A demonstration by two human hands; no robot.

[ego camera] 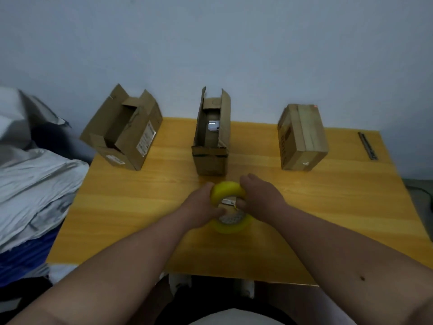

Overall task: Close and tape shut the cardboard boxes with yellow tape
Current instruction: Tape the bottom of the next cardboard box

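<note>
Three cardboard boxes stand along the far side of the wooden table point(140, 207). The left box point(121, 130) and the middle box point(212, 137) have their flaps up and open. The right box point(302, 137) is closed with tape along its top. In front of the middle box, both hands hold a yellow tape roll point(226, 188) above a second yellow roll point(232, 225) lying flat on the table. My left hand point(201, 207) grips the upper roll's left side. My right hand point(260, 195) curls over its right side, fingers inside the core by a small metal piece point(226, 202).
A dark metal strip point(367, 146) lies at the table's far right edge. Grey plastic bags point(30, 174) are piled to the left of the table, over something blue. A plain wall rises behind the boxes.
</note>
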